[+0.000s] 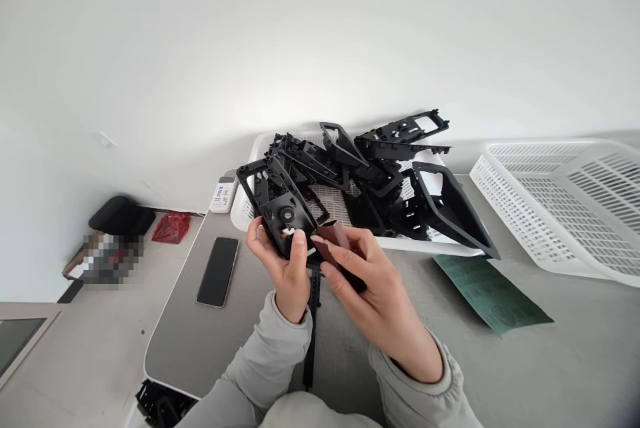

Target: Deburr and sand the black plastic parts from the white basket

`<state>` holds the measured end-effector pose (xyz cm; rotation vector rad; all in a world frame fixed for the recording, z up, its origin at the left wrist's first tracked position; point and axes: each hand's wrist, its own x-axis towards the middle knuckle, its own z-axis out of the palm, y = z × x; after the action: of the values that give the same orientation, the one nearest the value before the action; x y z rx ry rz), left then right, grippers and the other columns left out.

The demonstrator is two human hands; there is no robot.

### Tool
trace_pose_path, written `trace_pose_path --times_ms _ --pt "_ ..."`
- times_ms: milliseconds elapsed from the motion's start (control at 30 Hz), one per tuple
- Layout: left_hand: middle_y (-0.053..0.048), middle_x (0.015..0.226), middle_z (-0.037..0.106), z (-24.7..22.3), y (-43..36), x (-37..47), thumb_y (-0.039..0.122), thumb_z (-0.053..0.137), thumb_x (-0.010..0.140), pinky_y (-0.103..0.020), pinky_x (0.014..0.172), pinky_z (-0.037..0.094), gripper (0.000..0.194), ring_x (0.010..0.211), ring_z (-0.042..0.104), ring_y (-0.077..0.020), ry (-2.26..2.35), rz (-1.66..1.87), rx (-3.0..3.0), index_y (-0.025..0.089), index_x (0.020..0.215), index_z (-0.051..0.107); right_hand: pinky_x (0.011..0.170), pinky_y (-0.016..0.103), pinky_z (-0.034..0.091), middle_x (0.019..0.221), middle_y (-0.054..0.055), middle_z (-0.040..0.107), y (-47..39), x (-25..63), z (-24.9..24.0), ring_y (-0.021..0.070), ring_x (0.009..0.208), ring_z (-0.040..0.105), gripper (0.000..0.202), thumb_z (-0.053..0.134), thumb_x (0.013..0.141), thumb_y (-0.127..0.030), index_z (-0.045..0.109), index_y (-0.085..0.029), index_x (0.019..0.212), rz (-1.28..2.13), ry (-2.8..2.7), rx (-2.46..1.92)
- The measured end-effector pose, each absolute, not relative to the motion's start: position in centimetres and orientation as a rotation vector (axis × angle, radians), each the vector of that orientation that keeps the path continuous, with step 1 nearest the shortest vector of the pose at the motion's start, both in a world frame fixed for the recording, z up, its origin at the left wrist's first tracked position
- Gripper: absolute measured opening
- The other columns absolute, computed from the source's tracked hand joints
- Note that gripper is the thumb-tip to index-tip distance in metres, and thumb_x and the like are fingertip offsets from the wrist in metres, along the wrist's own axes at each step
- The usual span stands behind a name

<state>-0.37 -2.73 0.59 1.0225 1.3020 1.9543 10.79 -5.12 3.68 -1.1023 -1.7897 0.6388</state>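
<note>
My left hand (285, 268) grips a black plastic trim frame (280, 209) by its lower end, thumb on the face, and holds it tilted up. In my right hand (380, 291) is a folded piece of dark red sandpaper (336, 236), pinched between thumb and fingers. Its edge is close against the frame's lower right side; whether they touch I cannot tell. Behind the hands, a white plastic basket (267, 141) holds several more black plastic parts (345, 155), some jutting over the rim. Below the hands a long narrow black part (309, 348) lies on the table, partly hidden by my left sleeve.
A green printed sheet (493, 295) lies curled on the grey table (575, 361). At right stands a second white basket (545, 198). A phone (218, 273) and a small white box (224, 193) lie at left. More black parts (163, 405) sit below the table's edge.
</note>
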Motion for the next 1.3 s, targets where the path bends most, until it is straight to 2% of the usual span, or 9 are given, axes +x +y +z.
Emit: trace_pose_path --times_ms 167,300,500,700,867,1067,1233,1300 --pt "-0.008 0.116 0.053 0.5 -2.6 -0.3 0.042 0.063 0.083 -0.032 0.087 0.047 0.049 0.099 0.058 -0.0167 1.331 1.98 1.034 0.027 0.12 0.035 0.086 0.039 0.053 0.114 0.011 0.056 -5.1 10.9 3.6 0.0219 0.1 0.06 0.032 0.051 0.092 -0.024 0.064 -0.026 0.122 0.538 -1.761 -1.181" --pt "-0.008 0.117 0.052 0.5 -2.5 -0.3 0.04 0.065 0.082 -0.032 0.087 0.048 0.051 0.103 0.057 -0.018 1.318 1.992 1.039 0.027 0.12 0.034 0.087 0.036 0.053 0.116 0.01 0.056 -5.1 10.9 3.6 0.0217 0.104 0.06 0.032 0.052 0.092 -0.024 0.064 -0.026 0.122 0.631 -1.84 -1.115" --pt "-0.005 0.111 0.055 0.4 -2.5 -0.6 0.039 0.067 0.081 -0.029 0.084 0.048 0.05 0.09 0.059 -0.0131 1.257 1.965 0.963 0.028 0.12 0.037 0.09 0.037 0.05 0.112 0.009 0.057 -4.6 11.0 3.4 0.0209 0.103 0.058 0.03 0.052 0.093 -0.029 0.066 -0.026 0.119 0.705 -1.624 -1.193" --pt "-0.002 0.107 0.059 0.4 -2.2 -1.0 0.035 0.08 0.066 -0.029 0.082 0.05 0.071 0.088 0.063 -0.0147 1.167 1.745 0.916 0.029 0.122 0.037 0.094 0.038 0.049 0.108 0.006 0.059 -4.4 10.9 3.8 0.02 0.102 0.057 0.03 0.053 0.092 -0.033 0.068 -0.029 0.118 1.014 -1.491 -1.073" --pt "0.0 0.107 0.062 0.5 -1.6 -1.6 0.038 0.074 0.072 -0.029 0.083 0.049 0.053 0.093 0.063 -0.015 1.105 1.783 0.75 0.031 0.117 0.045 0.09 0.035 0.05 0.107 0.005 0.06 -4.2 12.0 3.8 0.0191 0.1 0.058 0.027 0.054 0.092 -0.033 0.069 -0.028 0.114 1.002 -1.574 -1.071" --pt "0.002 0.103 0.063 0.7 -1.0 -3.0 0.038 0.067 0.075 -0.026 0.078 0.045 0.039 0.094 0.061 -0.0147 1.093 2.039 0.669 0.031 0.112 0.055 0.093 0.037 0.049 0.121 0.01 0.059 -4.3 13.9 3.7 0.0231 0.11 0.059 0.03 0.052 0.093 -0.035 0.066 -0.026 0.117 0.796 -1.798 -1.244" --pt "0.002 0.097 0.064 1.0 -1.1 -3.3 0.033 0.067 0.074 -0.026 0.077 0.043 0.039 0.086 0.061 -0.0137 1.072 2.024 0.643 0.029 0.112 0.057 0.093 0.042 0.051 0.132 0.011 0.057 -5.7 12.8 1.4 0.025 0.106 0.065 0.047 0.057 0.088 -0.031 0.054 -0.029 0.135 0.921 -2.089 -1.438" --pt "0.002 0.098 0.064 1.1 -1.2 -3.3 0.033 0.067 0.075 -0.027 0.079 0.044 0.039 0.087 0.061 -0.014 1.048 1.988 0.67 0.03 0.112 0.057 0.095 0.044 0.05 0.142 0.011 0.05 -6.3 12.8 0.3 0.0289 0.116 0.061 0.056 0.063 0.083 -0.037 0.051 -0.031 0.137 0.977 -2.146 -1.503"
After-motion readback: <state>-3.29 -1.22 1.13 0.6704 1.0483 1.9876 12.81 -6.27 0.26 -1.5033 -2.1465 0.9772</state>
